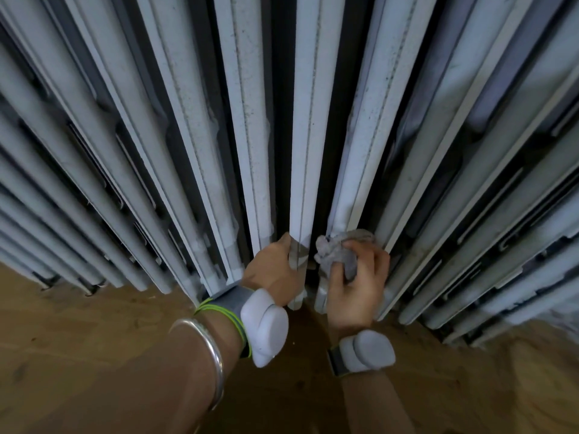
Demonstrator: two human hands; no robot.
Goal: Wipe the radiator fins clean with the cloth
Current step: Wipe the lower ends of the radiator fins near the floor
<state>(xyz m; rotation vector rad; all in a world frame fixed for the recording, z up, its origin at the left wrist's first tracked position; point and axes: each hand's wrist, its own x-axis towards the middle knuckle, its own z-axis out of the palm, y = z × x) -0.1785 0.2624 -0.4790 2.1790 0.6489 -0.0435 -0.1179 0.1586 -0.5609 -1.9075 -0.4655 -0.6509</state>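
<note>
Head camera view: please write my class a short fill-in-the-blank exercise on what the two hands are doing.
The right hand holds a crumpled grey ____.
The left hand grips one ____ of the radiator.
The silver bangle sits on the ____ forearm.
Missing words: cloth; fin; left.

Floor: brown, wood-like, possibly parquet; the view is too blurred to be sure. A few small specks lie on it.
Bangle: plain silver, round the left forearm.
Pods: white, one at each wrist, on grey straps edged yellow-green.
</note>
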